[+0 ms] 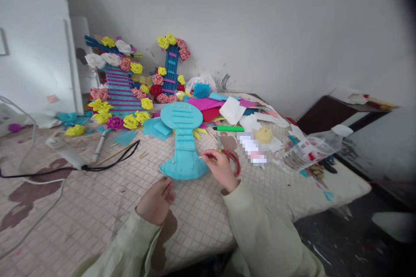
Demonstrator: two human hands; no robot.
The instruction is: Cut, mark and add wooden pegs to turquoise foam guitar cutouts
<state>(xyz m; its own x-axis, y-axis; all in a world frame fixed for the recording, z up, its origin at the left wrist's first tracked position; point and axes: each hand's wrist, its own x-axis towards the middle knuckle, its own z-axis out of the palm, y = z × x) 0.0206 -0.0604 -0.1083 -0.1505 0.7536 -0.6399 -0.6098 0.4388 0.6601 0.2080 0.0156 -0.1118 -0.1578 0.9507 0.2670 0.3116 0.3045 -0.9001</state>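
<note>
A turquoise paper craft (185,149) lies flat on the table, with an oval top, a ridged neck and a wide curved base. Small pale dots mark its top and base. By the base's right side, my right hand (222,169) is closed in a pinch; a tiny pale bit shows at the fingertips, too small to name. My left hand (157,200) rests below the base's left corner with its fingers curled together. Its fingertips are close to the paper edge, and what they hold, if anything, is hidden. Red-handled scissors (237,162) lie just beyond my right hand.
Two flower-trimmed paper crafts lean against the wall, a wide one (121,88) and a narrow one (171,69). Coloured paper sheets (204,104) and a green marker (230,128) lie behind. A plastic bottle (302,153) lies right; a glue gun (65,153) with cables lies left.
</note>
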